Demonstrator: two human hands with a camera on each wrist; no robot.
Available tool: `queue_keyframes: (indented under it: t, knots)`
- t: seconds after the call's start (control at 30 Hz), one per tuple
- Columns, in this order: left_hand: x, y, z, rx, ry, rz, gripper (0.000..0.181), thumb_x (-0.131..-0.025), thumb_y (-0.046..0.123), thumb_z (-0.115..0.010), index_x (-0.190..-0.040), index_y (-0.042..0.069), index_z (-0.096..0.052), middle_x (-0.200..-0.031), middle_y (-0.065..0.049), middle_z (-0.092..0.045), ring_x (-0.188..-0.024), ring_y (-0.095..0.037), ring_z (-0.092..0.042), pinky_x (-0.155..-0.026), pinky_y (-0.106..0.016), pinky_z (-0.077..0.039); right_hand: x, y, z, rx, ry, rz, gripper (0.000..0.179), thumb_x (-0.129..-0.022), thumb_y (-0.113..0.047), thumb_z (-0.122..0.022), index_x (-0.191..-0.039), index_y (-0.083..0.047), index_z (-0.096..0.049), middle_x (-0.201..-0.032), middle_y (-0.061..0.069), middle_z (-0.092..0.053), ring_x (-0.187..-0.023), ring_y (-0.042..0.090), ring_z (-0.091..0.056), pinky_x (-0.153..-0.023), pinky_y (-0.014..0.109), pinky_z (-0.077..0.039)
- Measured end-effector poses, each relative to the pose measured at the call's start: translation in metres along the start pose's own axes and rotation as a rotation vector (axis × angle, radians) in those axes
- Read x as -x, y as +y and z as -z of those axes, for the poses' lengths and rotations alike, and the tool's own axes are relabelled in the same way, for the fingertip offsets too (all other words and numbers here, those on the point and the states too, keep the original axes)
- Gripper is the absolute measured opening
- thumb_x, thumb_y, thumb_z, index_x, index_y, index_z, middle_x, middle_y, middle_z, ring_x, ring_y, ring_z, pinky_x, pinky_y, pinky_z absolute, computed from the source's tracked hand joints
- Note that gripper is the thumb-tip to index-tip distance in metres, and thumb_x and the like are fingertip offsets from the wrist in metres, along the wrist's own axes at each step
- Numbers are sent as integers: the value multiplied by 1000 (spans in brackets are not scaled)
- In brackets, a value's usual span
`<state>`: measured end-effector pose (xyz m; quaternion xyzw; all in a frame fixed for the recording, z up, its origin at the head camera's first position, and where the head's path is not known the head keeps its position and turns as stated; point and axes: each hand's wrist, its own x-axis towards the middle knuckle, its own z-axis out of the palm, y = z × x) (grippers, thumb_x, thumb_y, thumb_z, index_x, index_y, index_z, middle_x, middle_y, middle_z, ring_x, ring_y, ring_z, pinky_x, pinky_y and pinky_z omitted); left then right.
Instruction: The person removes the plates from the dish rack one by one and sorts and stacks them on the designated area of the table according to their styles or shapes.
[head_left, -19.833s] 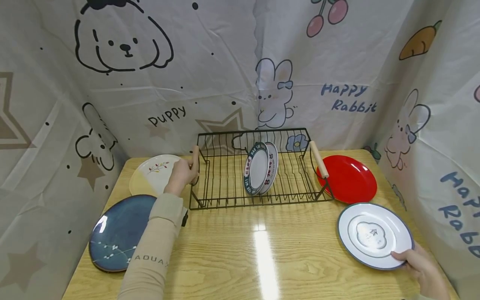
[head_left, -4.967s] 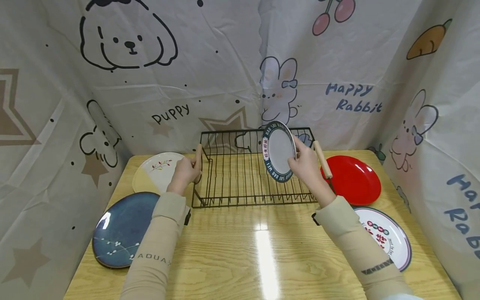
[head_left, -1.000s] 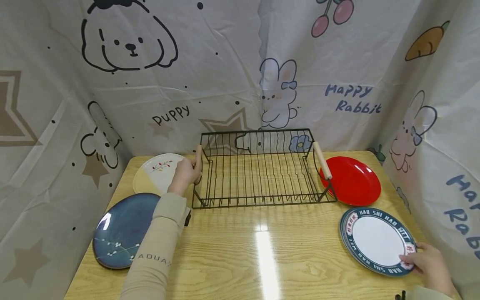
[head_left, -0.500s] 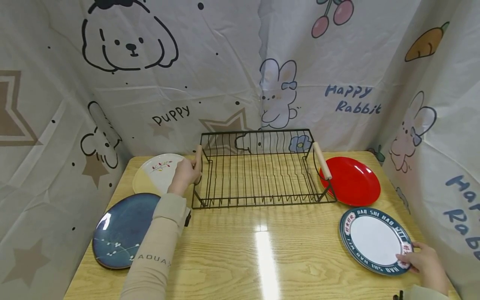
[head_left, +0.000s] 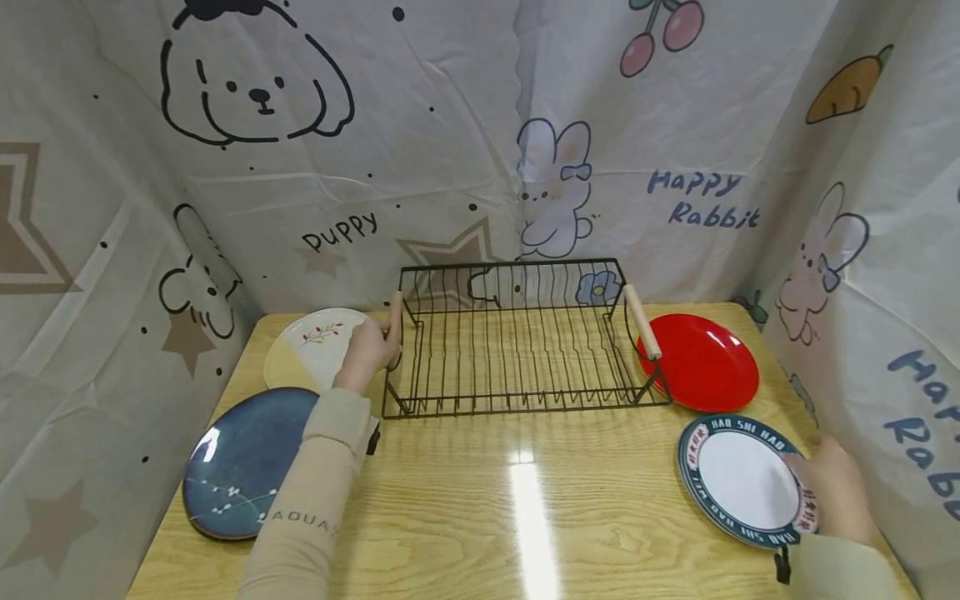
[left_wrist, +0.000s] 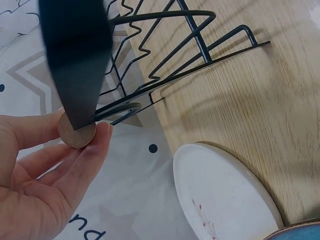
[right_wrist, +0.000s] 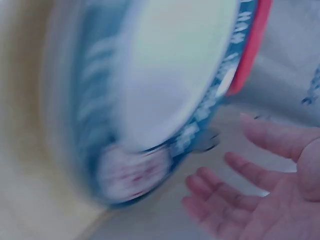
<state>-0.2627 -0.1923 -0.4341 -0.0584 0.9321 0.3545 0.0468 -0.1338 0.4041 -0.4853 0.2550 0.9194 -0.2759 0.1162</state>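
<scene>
My left hand (head_left: 365, 350) grips the left wooden handle (left_wrist: 76, 136) of a black wire dish rack (head_left: 517, 408); the left wrist view shows thumb and fingers around it. No plates stand in the rack. At the table's right side lies a white plate with a lettered dark green rim (head_left: 750, 483), on top of other plates whose edges barely show. My right hand (head_left: 836, 492) hovers at that plate's right edge. In the right wrist view the right hand's fingers are spread, apart from the blurred plate.
A red plate (head_left: 701, 362) lies behind the green-rimmed one, beside the rack's right handle (head_left: 642, 322). On the left are a white-and-yellow plate (head_left: 318, 333) and a dark blue plate (head_left: 251, 467), under my left forearm. Patterned cloth (head_left: 435, 167) encloses the table's back and sides.
Two plates have left the rack and lie stacked at right, the green-rimmed one uppermost. My right hand has just released it and moved up slightly. The left hand keeps its hold.
</scene>
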Motion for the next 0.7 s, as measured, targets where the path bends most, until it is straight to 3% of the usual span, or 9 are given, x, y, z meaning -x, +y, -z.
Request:
queue_keyframes:
  t: [0.1, 0.13, 0.2, 0.27, 0.33, 0.4, 0.5, 0.6, 0.7]
  knots:
    - [1, -1, 2, -15, -19, -13, 52, -97, 43, -31, -112, 5, -63, -65, -15, -63, -41, -16, -43, -40, -28, -31, -15, -23, 2, -34, 66, 65, 66, -93, -27, -51, -139, 8, -19, -134, 39, -24, -117, 54, -27, -88, 61, -33]
    - [1, -1, 3, -17, -28, -11, 59, -96, 49, -28, -122, 7, -59, -61, -16, -61, -38, -15, -38, -39, -28, -29, -18, -34, 4, -44, 83, 98, 66, -93, -29, -49, -141, 6, -18, -135, 38, -24, -118, 53, -27, -87, 62, -34]
    - [2, -1, 7, -35, -46, -9, 75, -90, 63, -19, -126, 8, -56, -60, -16, -61, -36, -15, -30, -38, -28, -27, -18, -58, 10, -56, 135, 174, 66, -94, -31, -47, -142, 4, -17, -135, 38, -24, -118, 53, -28, -83, 62, -37]
    - [4, 0, 11, -62, -63, 3, 89, -85, 71, -13, -117, 3, -61, -64, -18, -63, -37, -20, -31, -40, -32, -31, -13, -89, 18, -62, 185, 245, 64, -95, -29, -45, -143, 2, -16, -138, 36, -22, -121, 53, -26, -87, 64, -34]
    - [5, 3, 17, -97, -48, -10, 90, -86, 70, -14, -118, -2, -58, -89, -22, -66, -54, -31, -51, -53, -40, -44, -7, -119, 27, -57, 237, 325, 62, -94, -25, -46, -143, 0, -18, -140, 34, -20, -123, 52, -24, -90, 65, -30]
    - [5, 9, 22, -127, -14, -34, 82, -91, 63, -22, -125, -6, -50, -117, -25, -57, -89, -40, -57, -78, -48, -45, -3, -146, 33, -42, 303, 409, 60, -94, -23, -46, -143, -2, -20, -142, 31, -20, -126, 50, -23, -93, 64, -28]
    - [3, 23, 30, -198, 64, -111, 71, -94, 46, -43, -142, -3, -24, -142, -26, -29, -128, -44, -28, -101, -55, -25, -1, -184, 39, -7, 371, 532, 60, -93, -27, -46, -144, -7, -22, -146, 25, -20, -129, 45, -22, -98, 62, -23]
    - [-2, 40, 34, -271, 119, -167, 79, -90, 42, -54, -147, 6, -12, -149, -21, -16, -134, -42, -16, -104, -58, -14, -1, -221, 41, 38, 387, 658, 65, -92, -34, -47, -146, -12, -19, -149, 21, -17, -132, 43, -20, -101, 62, -17]
    - [-5, 59, 36, -316, 145, -192, 89, -86, 49, -56, -148, 17, -1, -153, -13, -1, -138, -36, -1, -104, -60, -3, -1, -254, 37, 92, 356, 753, 71, -91, -45, -47, -147, -17, -14, -151, 19, -10, -135, 42, -13, -102, 62, -11]
